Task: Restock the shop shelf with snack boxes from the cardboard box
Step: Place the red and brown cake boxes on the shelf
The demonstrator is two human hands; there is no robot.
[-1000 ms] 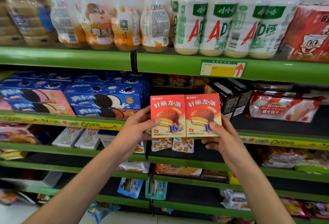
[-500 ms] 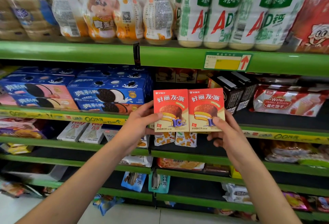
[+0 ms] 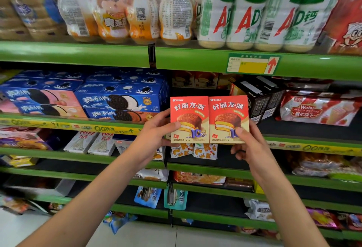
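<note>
Two red snack boxes, the left box [image 3: 189, 119] and the right box [image 3: 228, 119], are held upright side by side, edges touching, in front of the green shelf [image 3: 303, 145]. Their printed fronts face the camera.

The left hand [image 3: 156, 132] grips the left box at its outer edge, thumb on the front near the lower corner and fingers curled behind. The right hand [image 3: 247, 144] holds the right box from below and the side, thumb pressed on the front lower corner, other fingers curled under and behind.

Left of the boxes, blue cookie boxes [image 3: 117, 99] are stacked on the same shelf level. Right of them stand black boxes [image 3: 258, 95], and further right lies a red-and-white wafer pack [image 3: 317, 109]. Behind the boxes, deep on the shelf, more red boxes [image 3: 195, 79] sit in shadow. Above them, white bottles [image 3: 254, 11] line the upper shelf, with a yellow price tag [image 3: 252, 64] on its edge.
</note>
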